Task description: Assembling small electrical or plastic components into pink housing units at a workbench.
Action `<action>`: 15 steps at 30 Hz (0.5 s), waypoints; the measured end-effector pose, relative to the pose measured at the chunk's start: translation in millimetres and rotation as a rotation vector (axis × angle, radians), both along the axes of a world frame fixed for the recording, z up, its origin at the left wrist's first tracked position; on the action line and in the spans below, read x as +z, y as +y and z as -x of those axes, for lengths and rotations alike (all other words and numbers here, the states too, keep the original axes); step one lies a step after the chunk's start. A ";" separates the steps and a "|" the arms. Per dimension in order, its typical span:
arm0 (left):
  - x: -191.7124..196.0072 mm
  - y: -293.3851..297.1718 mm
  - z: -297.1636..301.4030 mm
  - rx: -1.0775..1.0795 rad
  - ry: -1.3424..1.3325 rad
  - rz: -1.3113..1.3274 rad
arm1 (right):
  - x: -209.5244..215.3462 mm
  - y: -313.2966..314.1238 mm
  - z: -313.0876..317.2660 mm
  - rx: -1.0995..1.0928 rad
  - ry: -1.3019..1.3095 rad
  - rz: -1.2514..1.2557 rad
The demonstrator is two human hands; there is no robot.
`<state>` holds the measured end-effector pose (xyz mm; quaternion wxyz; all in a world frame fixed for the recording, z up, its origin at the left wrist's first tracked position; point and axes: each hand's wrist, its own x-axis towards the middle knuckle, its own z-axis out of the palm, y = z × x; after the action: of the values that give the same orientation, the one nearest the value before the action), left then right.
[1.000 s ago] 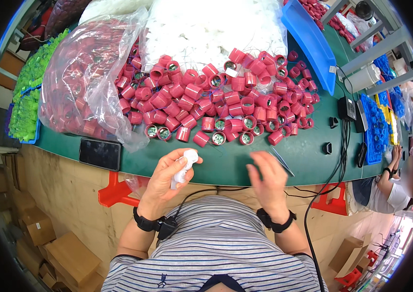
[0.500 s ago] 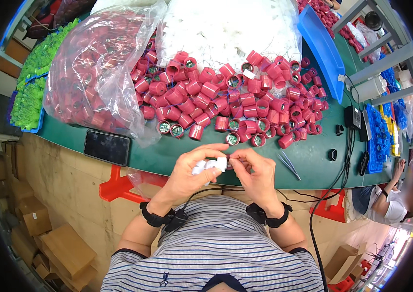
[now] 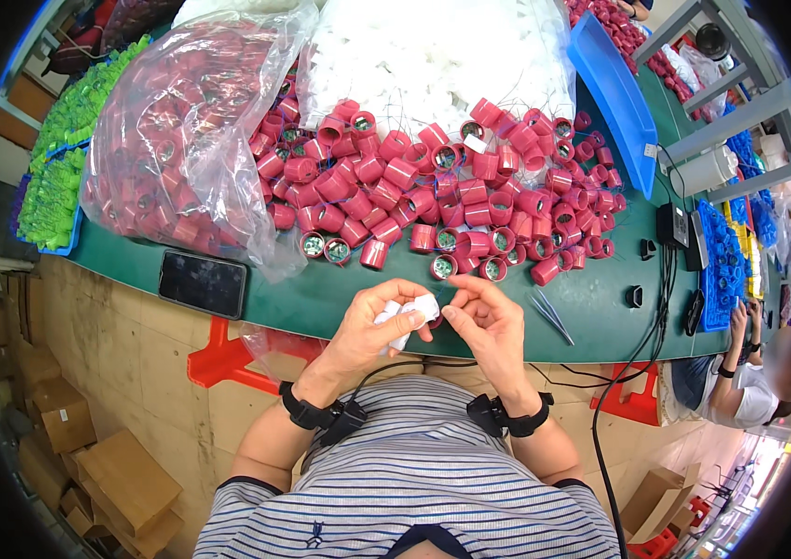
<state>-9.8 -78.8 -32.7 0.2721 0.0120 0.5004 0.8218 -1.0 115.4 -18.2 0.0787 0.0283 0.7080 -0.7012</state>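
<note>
Just past the table's near edge, my left hand [image 3: 372, 319] is closed around several small white pieces [image 3: 409, 315], soft-looking and bunched together. A bit of a dark red part [image 3: 436, 321] shows beneath its fingertips, mostly hidden. Close to its right is my right hand [image 3: 489, 321], fingers bent and thumb drawn in toward the fingertips; whatever may be between them is too small to make out. Beyond both hands lies a heap of red cylindrical housings [image 3: 386, 194] with green circuit boards inside some and thin blue wires among them.
A clear plastic bag [image 3: 181, 140] full of red housings stands left of a large white pile [image 3: 433, 65]. A phone [image 3: 203, 283] and tweezers [image 3: 552, 317] lie on the green table [image 3: 340, 293]. Blue trays [image 3: 619, 102], black cables [image 3: 668, 289] and a co-worker [image 3: 740, 387] are rightward.
My right hand has drawn slightly apart from the white pieces. My left hand has turned a little, uncovering the dark red part. The co-worker's hands have shifted at the blue tray.
</note>
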 end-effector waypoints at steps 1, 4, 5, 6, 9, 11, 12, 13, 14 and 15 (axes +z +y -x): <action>-0.5 -0.9 0.4 -0.032 -0.001 -0.017 | -0.1 0.0 1.2 0.000 0.000 0.000; 3.6 -0.5 0.4 -0.082 0.019 0.022 | -0.5 -0.3 6.8 0.059 0.043 0.073; 3.5 -1.0 0.4 -0.083 0.019 0.023 | -2.3 -1.0 9.0 0.086 0.034 0.114; 3.2 -1.5 0.4 -0.088 0.016 0.021 | -3.3 -1.5 10.1 0.113 0.025 0.155; 3.9 -3.6 2.3 -0.110 0.017 0.026 | -0.3 -2.1 9.8 0.097 -0.034 0.222; 3.3 -4.8 3.8 -0.126 0.020 0.033 | -1.9 -1.8 9.1 0.087 -0.037 0.221; 1.3 -5.1 4.5 -0.134 0.033 0.024 | -3.0 -1.5 8.6 0.078 -0.040 0.218; -0.5 -5.3 5.0 -0.142 0.045 0.015 | -4.4 -1.5 8.1 0.077 -0.039 0.219; -1.7 -5.8 5.2 -0.143 0.045 0.016 | -5.7 -2.2 7.5 0.041 -0.038 0.269; -2.7 -6.3 5.2 -0.145 0.051 0.022 | -6.2 -3.1 7.2 0.005 -0.038 0.319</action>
<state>-15.1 -85.1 -35.4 0.3182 0.0660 0.5141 0.7938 -8.2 112.3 -24.3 0.0971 0.0269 0.5860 -0.8040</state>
